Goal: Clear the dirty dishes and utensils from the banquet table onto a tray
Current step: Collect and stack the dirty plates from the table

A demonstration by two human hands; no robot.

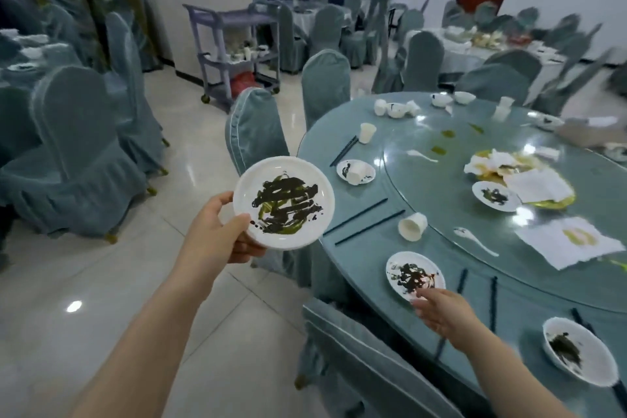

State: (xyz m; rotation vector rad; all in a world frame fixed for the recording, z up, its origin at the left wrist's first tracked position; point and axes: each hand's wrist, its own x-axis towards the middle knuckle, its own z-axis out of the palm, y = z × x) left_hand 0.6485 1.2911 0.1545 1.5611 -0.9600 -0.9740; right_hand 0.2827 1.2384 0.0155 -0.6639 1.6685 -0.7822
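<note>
while the left hand [217,231] grips a smeared plate [284,203], the right hand's [441,310] grip is unclear.

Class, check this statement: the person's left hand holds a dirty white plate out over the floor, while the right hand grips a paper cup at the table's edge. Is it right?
Not quite. The head view shows the right hand reaching to a second dirty plate at the table edge, not gripping a paper cup; the tipped cup lies apart, untouched. The left hand does hold a dirty white plate out over the floor.

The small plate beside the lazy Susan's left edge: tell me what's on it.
On that plate a white paper cup lies tipped over, with dark sauce smears beside it. The plate surface beneath the cup is hidden.
</note>
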